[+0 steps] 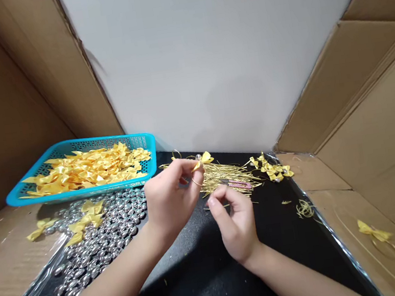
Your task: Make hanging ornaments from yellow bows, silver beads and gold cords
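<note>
A small yellow ribbon bow point(206, 157) with a clear shiny bead point(198, 157) at its middle is pinched between the thumb and fingertips of my left hand point(171, 199). Part of the bow is covered by those fingers. Lower and to the right, my right hand point(235, 224) is closed, thumb against the curled forefinger; whatever lies in that pinch is too small to make out. Behind both hands spreads a pile of thin gold ties point(220, 174), with pink-handled snips point(240, 184) lying on top.
A blue basket point(151, 150) full of yellow bows point(89, 169) stands at the left. Silvery beads point(111, 240) cover the black table point(188, 288) before it, some bows among them. Beaded bows point(273, 169) and tangled cord point(305, 208) lie right. Cardboard walls point(371, 92) flank the table.
</note>
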Demonstrator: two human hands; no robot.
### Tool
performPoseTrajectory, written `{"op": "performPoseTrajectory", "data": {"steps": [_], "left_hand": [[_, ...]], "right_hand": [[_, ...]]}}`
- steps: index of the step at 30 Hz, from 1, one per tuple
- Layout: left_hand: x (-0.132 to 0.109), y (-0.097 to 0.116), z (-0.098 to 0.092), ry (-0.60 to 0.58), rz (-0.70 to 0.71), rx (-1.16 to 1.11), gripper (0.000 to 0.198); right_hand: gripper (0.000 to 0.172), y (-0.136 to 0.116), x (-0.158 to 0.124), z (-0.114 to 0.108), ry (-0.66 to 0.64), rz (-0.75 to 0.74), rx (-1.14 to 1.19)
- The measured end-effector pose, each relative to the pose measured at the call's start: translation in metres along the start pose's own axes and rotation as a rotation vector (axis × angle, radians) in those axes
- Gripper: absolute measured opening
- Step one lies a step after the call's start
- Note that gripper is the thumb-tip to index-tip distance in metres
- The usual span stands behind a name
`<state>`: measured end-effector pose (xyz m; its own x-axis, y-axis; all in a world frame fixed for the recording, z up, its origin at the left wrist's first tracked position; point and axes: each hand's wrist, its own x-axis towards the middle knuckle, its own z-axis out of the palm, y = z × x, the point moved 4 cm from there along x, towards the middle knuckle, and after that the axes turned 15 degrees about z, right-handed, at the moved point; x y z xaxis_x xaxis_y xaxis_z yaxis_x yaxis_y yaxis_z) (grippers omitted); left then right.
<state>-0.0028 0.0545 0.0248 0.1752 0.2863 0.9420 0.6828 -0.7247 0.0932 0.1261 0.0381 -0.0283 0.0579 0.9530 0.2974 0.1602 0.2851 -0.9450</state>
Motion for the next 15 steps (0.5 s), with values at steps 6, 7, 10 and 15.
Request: {"op": "performPoseTrajectory", "data": {"steps": [6,7,10,15], "left_hand": [[0.004,-0.012,-0.004,0.044,-0.173,-0.104,0.011],[0.004,-0.013,-0.004,0.052,-0.202,-0.129,0.012],[0.002,-0.014,-0.002,0.057,-0.289,-0.241,0.013],[-0.005,-0.013,0.010,-0.034,-0.407,-0.473,0.015]], "right_hand": [[0.027,0.011,-0.006,0.011,-0.108,0.083,-0.010],[0.028,0.014,-0.006,0.014,-0.135,0.142,0.038],[0.026,0.029,-0.003,0.021,-0.168,0.427,0.313],[0.018,0.053,0.007,0.018,0.014,1.008,0.803]]}}
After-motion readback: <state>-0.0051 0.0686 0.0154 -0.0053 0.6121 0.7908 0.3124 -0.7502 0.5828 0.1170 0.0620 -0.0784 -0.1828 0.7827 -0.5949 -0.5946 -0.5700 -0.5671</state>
